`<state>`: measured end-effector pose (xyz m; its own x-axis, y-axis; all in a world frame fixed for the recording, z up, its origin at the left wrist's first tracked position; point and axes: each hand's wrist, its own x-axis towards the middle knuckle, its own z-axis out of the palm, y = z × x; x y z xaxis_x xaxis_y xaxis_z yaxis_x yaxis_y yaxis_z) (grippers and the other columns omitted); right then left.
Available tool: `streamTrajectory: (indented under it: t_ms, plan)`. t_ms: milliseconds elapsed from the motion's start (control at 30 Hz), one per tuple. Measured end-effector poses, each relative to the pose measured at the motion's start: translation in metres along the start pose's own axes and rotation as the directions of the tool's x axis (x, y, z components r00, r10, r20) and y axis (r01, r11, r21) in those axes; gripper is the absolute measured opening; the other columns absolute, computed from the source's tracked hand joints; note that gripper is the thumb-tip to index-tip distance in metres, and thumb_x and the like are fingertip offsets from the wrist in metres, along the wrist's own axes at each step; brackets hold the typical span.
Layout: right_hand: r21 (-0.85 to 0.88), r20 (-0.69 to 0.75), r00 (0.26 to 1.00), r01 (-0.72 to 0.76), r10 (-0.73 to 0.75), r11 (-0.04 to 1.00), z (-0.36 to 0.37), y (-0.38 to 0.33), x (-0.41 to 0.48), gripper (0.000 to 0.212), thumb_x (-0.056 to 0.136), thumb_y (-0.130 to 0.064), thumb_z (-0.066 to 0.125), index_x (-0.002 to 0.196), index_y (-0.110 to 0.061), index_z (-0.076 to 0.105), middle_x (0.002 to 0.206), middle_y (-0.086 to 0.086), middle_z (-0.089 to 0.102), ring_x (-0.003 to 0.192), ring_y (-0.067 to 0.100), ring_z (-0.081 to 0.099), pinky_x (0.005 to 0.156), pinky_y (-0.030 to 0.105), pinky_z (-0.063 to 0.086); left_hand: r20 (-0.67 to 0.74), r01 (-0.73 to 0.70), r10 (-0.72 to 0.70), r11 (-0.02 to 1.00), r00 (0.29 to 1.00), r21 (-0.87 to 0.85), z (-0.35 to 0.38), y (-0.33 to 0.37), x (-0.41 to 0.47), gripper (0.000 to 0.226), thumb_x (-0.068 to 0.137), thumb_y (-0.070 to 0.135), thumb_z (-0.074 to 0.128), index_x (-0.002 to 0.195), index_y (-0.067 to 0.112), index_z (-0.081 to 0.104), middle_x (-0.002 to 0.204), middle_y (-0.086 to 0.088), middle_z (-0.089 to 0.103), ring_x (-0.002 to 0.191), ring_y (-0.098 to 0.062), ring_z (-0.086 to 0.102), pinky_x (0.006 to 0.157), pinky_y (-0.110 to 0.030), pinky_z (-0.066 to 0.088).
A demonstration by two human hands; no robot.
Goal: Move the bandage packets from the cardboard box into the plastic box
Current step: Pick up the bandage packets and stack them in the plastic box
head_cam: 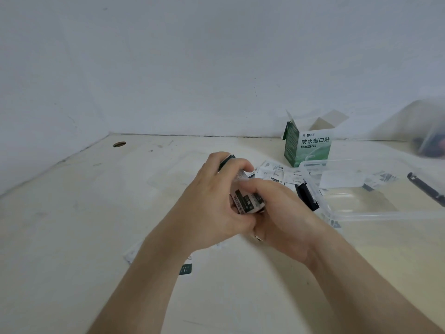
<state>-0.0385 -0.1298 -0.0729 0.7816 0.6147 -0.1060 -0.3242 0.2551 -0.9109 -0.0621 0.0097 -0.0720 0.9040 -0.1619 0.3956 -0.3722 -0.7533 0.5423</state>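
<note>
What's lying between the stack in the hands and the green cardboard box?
Loose bandage packets lie scattered on the table there, in front of the cardboard box, in the head view.

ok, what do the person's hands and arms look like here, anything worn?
Nothing worn that shows. The left hand and right hand have no gloves. The left forearm and right forearm are bare to the frame edge: no sleeves, watch or wristband. A small pale band by a right finger could be a ring; too blurred to tell.

Your cardboard box (pixel 313 150) front reads 防水创口贴, small logo above. Print on your held bandage packets (pixel 245 201) too blurred.
</note>
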Motion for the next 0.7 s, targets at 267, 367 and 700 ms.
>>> streamTrajectory:
  t_ms: [267,367,700]
  plan:
    - [0.134,-0.014,1.000,0.023,-0.021,0.991,0.0005,0.0015,0.0003,0.032,0.103,-0.025,0.044,0.105,0.000,0.065,0.079,0.010,0.072,0.065,0.018,0.061,0.053,0.022,0.052,-0.040,-0.008,0.004,0.997,0.999,-0.082,-0.0031,-0.0018,0.0007,0.061,0.058,0.029,0.081,0.111,0.034,0.051,0.115,0.017,0.041,0.104,-0.010,0.056,0.081,-0.034,0.057]
    - [0.170,0.019,0.998,0.052,-0.056,0.984,0.0015,0.0003,0.0001,0.033,0.099,-0.027,0.049,0.113,0.001,0.063,0.090,0.014,0.073,0.074,0.022,0.069,0.062,0.026,0.056,-0.063,0.014,-0.024,0.986,0.998,-0.165,-0.0042,-0.0027,0.0011,0.057,0.062,0.022,0.085,0.109,0.031,0.054,0.112,0.014,0.045,0.103,-0.006,0.056,0.082,-0.021,0.055]
    - [0.121,0.003,1.000,0.005,-0.005,0.993,-0.0035,-0.0002,0.0008,0.045,0.089,-0.030,0.064,0.114,0.007,0.065,0.101,0.021,0.067,0.085,0.023,0.064,0.064,0.026,0.057,-0.091,0.008,-0.017,0.995,0.996,-0.100,-0.0068,-0.0017,-0.0010,0.061,0.063,0.025,0.085,0.114,0.030,0.052,0.115,0.015,0.044,0.101,0.002,0.051,0.075,-0.003,0.041]
